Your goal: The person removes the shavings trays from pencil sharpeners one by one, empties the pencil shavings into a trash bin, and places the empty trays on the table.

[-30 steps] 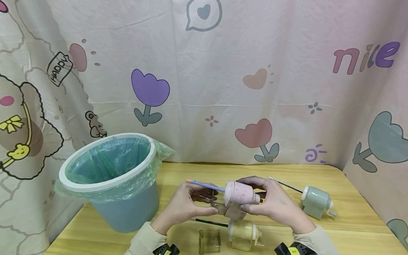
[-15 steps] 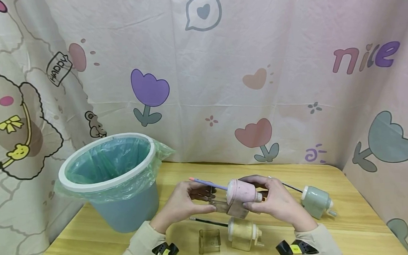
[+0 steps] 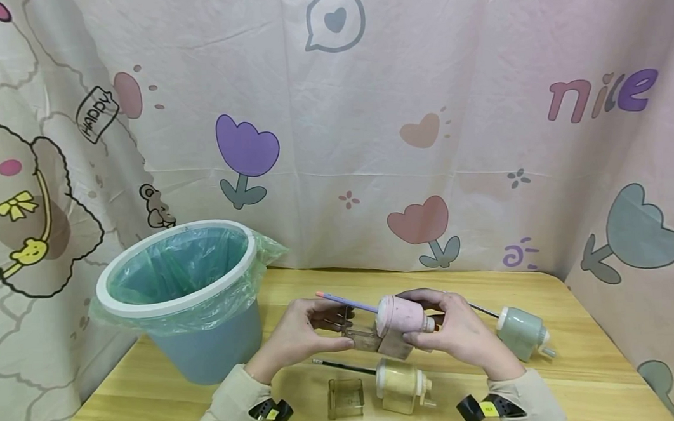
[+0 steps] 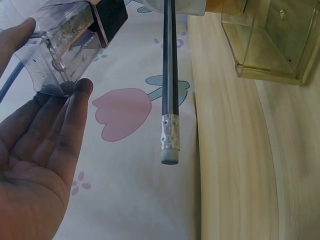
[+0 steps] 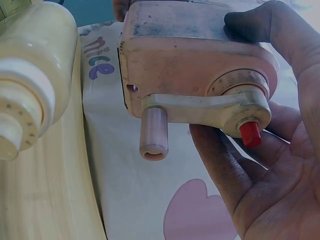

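A pink hand-crank pencil sharpener [image 3: 401, 316] is held above the table, gripped by my right hand [image 3: 454, 325], thumb on one side and fingers on the other. A purple pencil [image 3: 347, 301] sticks out of its front; its crank [image 5: 200, 109] has a red tip. My left hand [image 3: 300, 336] pinches a clear shavings drawer [image 4: 70, 42] between thumb and fingers, at the sharpener's base. Whether the drawer's far end is still inside the base, I cannot tell. Below stands a yellow sharpener [image 3: 400, 385] with a black pencil [image 4: 170, 75] in it, beside a loose clear drawer [image 3: 345, 399].
At the left is a blue bin [image 3: 207, 351] lined with a green bag. A grey-green sharpener [image 3: 520, 331] holding a dark pencil stands at the right on the wooden table [image 3: 583, 325]. A printed curtain [image 3: 333, 141] hangs behind.
The pink sharpener and right hand have shifted slightly right. My left hand has moved a little left with the clear drawer, and more of the drawer shows outside the sharpener's base.
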`<state>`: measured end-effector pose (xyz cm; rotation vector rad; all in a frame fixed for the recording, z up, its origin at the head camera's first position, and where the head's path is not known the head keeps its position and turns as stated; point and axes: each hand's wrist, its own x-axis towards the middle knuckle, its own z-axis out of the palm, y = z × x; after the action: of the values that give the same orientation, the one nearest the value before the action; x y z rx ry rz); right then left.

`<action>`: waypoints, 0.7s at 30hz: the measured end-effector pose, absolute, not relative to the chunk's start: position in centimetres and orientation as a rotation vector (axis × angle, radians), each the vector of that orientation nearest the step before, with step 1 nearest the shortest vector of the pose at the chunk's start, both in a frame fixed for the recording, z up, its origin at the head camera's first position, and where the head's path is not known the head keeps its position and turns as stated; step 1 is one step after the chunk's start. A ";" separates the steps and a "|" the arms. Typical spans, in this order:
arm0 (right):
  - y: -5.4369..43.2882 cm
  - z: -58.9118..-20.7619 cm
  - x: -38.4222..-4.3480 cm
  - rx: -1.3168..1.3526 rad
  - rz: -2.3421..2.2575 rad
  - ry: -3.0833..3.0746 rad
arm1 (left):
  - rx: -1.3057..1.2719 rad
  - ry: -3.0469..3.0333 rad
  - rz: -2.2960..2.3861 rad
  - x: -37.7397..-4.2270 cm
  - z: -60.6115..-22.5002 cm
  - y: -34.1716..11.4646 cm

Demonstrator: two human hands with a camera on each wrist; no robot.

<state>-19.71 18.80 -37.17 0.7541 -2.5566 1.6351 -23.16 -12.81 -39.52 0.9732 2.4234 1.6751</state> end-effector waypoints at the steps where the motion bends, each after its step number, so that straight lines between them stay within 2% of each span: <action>1: 18.9 -37.2 -19.7 0.751 1.644 -2.557 | 0.973 2.422 1.676 -23.2 -39.5 -12.8; 21: 19.4 -37.9 -20.4 0.588 1.587 -2.603 | 1.013 2.389 1.681 -23.0 -39.6 -12.8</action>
<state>-20.40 19.43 -37.91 0.5876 -2.6032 1.5865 -23.04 -12.84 -39.57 1.0125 2.3885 1.6806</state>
